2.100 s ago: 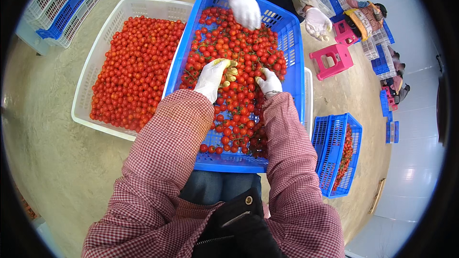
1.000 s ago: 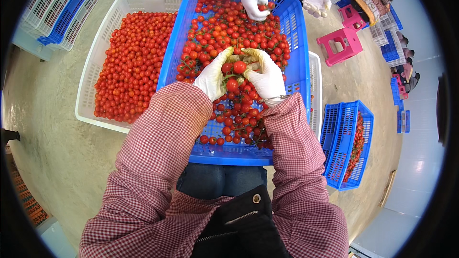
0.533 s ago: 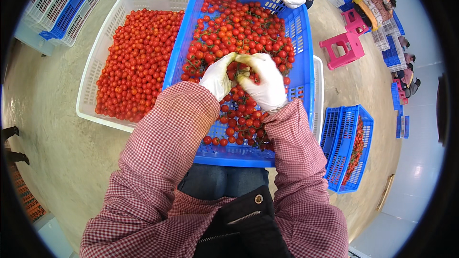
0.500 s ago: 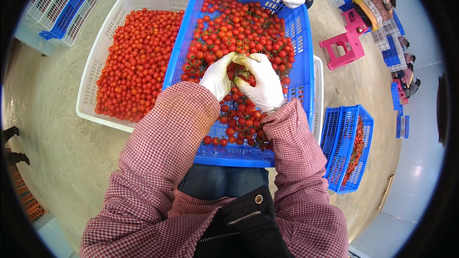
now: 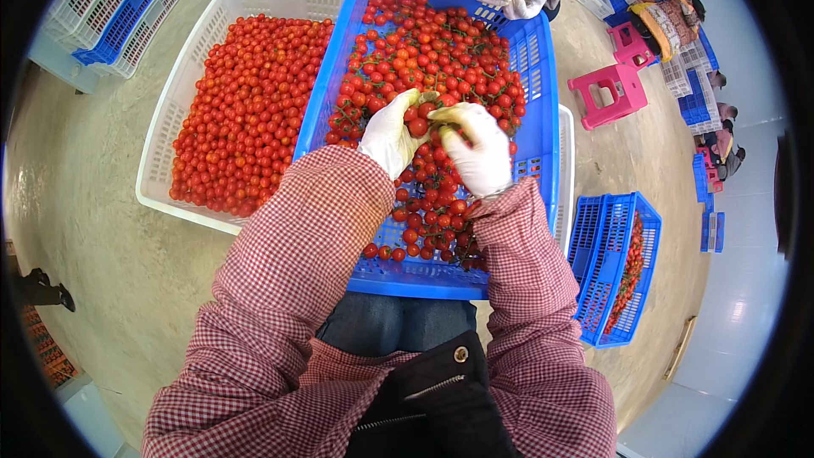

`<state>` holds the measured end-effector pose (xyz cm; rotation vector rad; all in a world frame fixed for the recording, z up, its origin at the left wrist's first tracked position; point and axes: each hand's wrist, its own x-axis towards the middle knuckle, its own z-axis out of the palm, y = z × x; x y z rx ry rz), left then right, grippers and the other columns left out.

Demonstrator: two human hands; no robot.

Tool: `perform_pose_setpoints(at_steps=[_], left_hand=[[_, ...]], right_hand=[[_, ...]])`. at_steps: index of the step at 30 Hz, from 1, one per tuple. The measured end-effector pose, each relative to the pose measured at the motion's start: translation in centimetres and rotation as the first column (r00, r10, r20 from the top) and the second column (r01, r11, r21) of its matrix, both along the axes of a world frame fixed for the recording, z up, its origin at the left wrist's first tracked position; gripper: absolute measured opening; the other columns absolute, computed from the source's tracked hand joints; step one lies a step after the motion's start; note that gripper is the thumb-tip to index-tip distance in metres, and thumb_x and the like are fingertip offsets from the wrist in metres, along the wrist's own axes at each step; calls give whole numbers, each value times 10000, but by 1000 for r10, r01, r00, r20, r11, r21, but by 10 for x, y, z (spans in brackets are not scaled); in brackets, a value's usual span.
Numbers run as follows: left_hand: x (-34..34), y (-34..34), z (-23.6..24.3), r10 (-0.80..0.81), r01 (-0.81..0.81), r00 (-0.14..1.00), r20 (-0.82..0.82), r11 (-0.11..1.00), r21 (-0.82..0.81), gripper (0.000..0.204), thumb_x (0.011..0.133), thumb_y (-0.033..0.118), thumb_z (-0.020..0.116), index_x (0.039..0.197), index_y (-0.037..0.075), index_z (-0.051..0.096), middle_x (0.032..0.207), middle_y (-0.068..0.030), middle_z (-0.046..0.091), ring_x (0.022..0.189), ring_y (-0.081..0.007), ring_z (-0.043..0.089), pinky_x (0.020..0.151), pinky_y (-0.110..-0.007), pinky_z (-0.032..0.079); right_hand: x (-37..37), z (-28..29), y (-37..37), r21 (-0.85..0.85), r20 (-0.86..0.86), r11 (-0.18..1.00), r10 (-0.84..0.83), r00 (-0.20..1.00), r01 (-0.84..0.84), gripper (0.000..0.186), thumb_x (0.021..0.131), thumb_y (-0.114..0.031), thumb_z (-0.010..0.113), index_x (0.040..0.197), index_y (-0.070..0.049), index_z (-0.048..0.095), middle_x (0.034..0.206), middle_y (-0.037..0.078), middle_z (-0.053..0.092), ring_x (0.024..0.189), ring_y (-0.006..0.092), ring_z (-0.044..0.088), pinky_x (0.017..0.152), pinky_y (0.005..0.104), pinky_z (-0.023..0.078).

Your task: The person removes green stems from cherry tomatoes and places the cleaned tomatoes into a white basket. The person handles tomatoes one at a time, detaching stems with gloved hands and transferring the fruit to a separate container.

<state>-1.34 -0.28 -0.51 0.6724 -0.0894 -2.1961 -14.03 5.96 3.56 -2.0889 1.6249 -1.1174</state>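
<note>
A blue perforated crate (image 5: 538, 119) holds many red cherry tomatoes (image 5: 428, 59), some on green vines. Over its middle, my left hand (image 5: 392, 137) in a stained white glove curls round a small cluster of tomatoes (image 5: 417, 126). My right hand (image 5: 475, 148), gloved alike, meets it from the right, fingers bent and touching that cluster; their exact grip is partly hidden. A co-worker's gloved hands (image 5: 519, 0) hold a few tomatoes above the crate's far end.
Left stands a white crate (image 5: 163, 163) of loose tomatoes; stacked crates (image 5: 110, 21) are behind it. Right are pink stools (image 5: 607, 97), blue crates (image 5: 585, 246) with tomatoes, and other people (image 5: 674, 21) along the wall. A person's shoes (image 5: 51, 288) show at far left.
My hands have come together over the crate's middle. The co-worker's hands moved up to the far end and joined around some tomatoes. Shoes have appeared at the left.
</note>
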Motion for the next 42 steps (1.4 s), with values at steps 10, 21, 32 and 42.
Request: perform_pose_setpoints(at_steps=[10,21,32,42], left_hand=[[6,-1,12,-119,126,990,71,988,-90,208,875,177,525,999,19,581,963,-72,597,815,-161,580,582,-233,494],[8,1,14,-385,380,923,15,904,-195,299,864,214,519,1041,-27,535,945,-128,591,785,-187,596,421,-183,439],[71,-50,33,484,-531,783,-392,847,-16,380,903,295,410,1002,-59,508,971,-190,572,895,-269,600,620,-307,568],[53,-34,32,161,-205,965,-208,956,-209,387,935,375,344,1050,43,505,974,-141,581,646,-147,559,377,-188,358]], right_hand=[[-33,-4,-4,224,948,951,-162,274,-213,329,785,22,459,1112,61,475,1020,128,582,893,198,595,804,303,487],[-39,-11,-7,181,983,951,-168,72,-251,273,797,-6,476,1062,55,509,1036,160,582,898,242,598,798,351,508],[-157,12,17,-330,169,560,-757,631,760,245,691,-22,567,926,-29,639,932,112,604,919,241,558,868,346,419],[-10,0,-5,55,269,974,-226,936,219,213,801,-20,547,989,-62,639,913,69,617,854,145,582,788,259,453]])
